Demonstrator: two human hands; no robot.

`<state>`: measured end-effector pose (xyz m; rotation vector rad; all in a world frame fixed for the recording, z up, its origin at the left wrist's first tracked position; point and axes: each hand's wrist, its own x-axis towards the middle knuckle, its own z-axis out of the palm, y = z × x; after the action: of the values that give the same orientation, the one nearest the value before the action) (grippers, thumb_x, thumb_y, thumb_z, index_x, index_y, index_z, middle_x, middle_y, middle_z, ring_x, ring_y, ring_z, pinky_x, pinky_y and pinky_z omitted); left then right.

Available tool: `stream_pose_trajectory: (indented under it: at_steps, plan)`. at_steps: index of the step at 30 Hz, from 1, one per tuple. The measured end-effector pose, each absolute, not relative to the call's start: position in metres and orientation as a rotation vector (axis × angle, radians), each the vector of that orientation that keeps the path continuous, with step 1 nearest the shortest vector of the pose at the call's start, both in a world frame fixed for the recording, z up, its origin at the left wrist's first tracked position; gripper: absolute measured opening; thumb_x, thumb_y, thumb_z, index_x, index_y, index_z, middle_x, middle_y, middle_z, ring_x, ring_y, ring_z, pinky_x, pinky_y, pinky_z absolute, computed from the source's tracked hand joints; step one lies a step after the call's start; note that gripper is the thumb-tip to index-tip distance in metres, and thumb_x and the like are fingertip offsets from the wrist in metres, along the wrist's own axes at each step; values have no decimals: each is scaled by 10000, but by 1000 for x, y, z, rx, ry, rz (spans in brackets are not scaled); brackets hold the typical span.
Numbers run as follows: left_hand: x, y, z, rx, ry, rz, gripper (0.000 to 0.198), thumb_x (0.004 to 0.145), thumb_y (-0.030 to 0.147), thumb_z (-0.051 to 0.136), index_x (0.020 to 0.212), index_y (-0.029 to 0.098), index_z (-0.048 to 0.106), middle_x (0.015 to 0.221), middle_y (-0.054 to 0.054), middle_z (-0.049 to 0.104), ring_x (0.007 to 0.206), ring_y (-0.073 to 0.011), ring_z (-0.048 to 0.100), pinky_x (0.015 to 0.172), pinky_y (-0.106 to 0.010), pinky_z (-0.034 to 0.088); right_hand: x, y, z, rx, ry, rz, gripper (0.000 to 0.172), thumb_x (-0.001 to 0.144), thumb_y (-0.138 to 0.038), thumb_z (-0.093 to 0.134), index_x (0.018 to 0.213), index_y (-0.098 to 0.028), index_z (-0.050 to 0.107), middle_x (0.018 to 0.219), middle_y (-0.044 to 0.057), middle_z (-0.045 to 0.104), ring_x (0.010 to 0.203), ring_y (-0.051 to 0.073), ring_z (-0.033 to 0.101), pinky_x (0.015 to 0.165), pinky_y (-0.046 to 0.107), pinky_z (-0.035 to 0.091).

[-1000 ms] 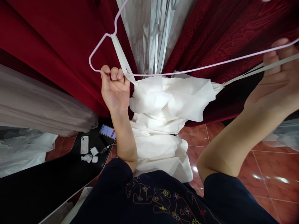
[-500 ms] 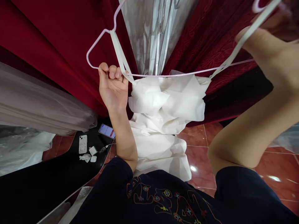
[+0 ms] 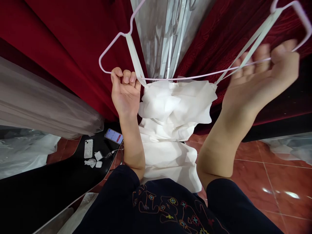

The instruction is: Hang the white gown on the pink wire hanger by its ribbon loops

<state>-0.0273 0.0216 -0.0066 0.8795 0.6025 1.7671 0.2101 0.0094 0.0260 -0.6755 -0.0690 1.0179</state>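
Note:
A white dress (image 3: 175,107) hangs by its thin straps from a pale pink wire hanger (image 3: 185,78) held up in front of me. My left hand (image 3: 125,94) is closed around the hanger's bottom wire, just left of the left strap (image 3: 135,58). My right hand (image 3: 260,78) curls its fingers over the same wire near the hanger's right end, where the right strap (image 3: 253,42) loops over the shoulder bend. The dress's skirt falls down toward my dark embroidered top.
Deep red gowns (image 3: 60,42) and a clear plastic garment cover (image 3: 165,32) hang close behind. A grey tulle skirt (image 3: 36,104) lies at left. Two phones (image 3: 114,136), a charger and small items sit on a black surface (image 3: 48,185). Red floor tiles (image 3: 268,175) show at right.
My right hand came down from the raised strap and closed on the hanger's right end, with the strap now looped over that end. The left hand kept its grip.

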Motion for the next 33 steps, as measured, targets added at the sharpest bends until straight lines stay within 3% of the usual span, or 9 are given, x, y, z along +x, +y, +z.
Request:
stream_pose_trajectory:
  at_steps: [3, 6, 11, 15, 19, 24, 27, 30, 33]
  plan:
    - [-26, 20, -7, 883, 553, 1768, 246, 1031, 312, 309, 837, 232, 439, 747, -1, 456, 802, -126, 592, 897, -266, 507, 205, 11, 9, -563, -467, 995, 461, 907, -479, 304, 746, -155, 590, 654, -7, 527, 605, 52, 575, 541, 190, 494]
    - [-23, 18, -8, 891, 527, 1779, 247, 1032, 320, 317, 837, 229, 437, 735, 5, 444, 759, -118, 578, 872, -257, 517, 206, 19, -4, -498, -643, 831, 554, 923, -559, 201, 722, -144, 508, 603, -22, 401, 514, 31, 468, 474, 194, 396]
    - [-21, 16, -7, 883, 460, 1773, 262, 1036, 307, 304, 825, 223, 436, 726, 8, 413, 710, -106, 541, 832, -233, 512, 214, 25, -12, -502, -666, 788, 505, 935, -571, 228, 676, -164, 376, 650, -21, 274, 589, 28, 464, 481, 197, 371]
    - [-20, 15, -6, 883, 440, 1794, 274, 1036, 325, 301, 815, 222, 424, 736, 9, 398, 706, -101, 529, 830, -223, 503, 218, 21, -20, -543, -711, 846, 474, 940, -561, 218, 735, -172, 393, 665, -26, 446, 630, 63, 561, 605, 247, 472]
    - [-18, 15, -6, 882, 454, 1828, 274, 1035, 334, 305, 809, 224, 414, 732, 11, 367, 683, -97, 506, 795, -211, 502, 219, 20, -27, -612, -778, 927, 415, 948, -518, 255, 788, -168, 412, 712, -9, 587, 742, 105, 645, 726, 261, 475]
    - [-15, 14, -7, 914, 498, 1827, 274, 1034, 342, 299, 809, 226, 404, 736, 8, 363, 699, -104, 510, 805, -219, 503, 218, 22, -20, -905, -776, 569, 483, 897, -558, 398, 720, -136, 553, 625, -12, 527, 560, 23, 475, 548, 186, 297]
    - [-12, 14, -8, 899, 475, 1828, 279, 1032, 348, 310, 801, 224, 407, 735, 9, 365, 711, -104, 520, 827, -224, 500, 223, 21, -14, -1015, -816, 390, 399, 893, -442, 460, 695, -156, 657, 642, -39, 534, 607, -11, 439, 578, 153, 294]
    - [-9, 14, -9, 840, 378, 1799, 292, 1037, 318, 296, 793, 218, 422, 734, 13, 358, 702, -97, 522, 820, -222, 496, 231, 22, -11, -1093, -894, 379, 336, 891, -377, 478, 744, -188, 714, 600, -54, 486, 592, -39, 406, 562, 116, 268]
    - [-7, 14, -10, 806, 310, 1779, 307, 1039, 300, 291, 784, 212, 437, 725, 14, 355, 688, -94, 519, 791, -221, 495, 231, 24, -5, -985, -819, 487, 349, 907, -328, 460, 747, -131, 699, 524, -51, 382, 490, -48, 346, 497, 113, 251]
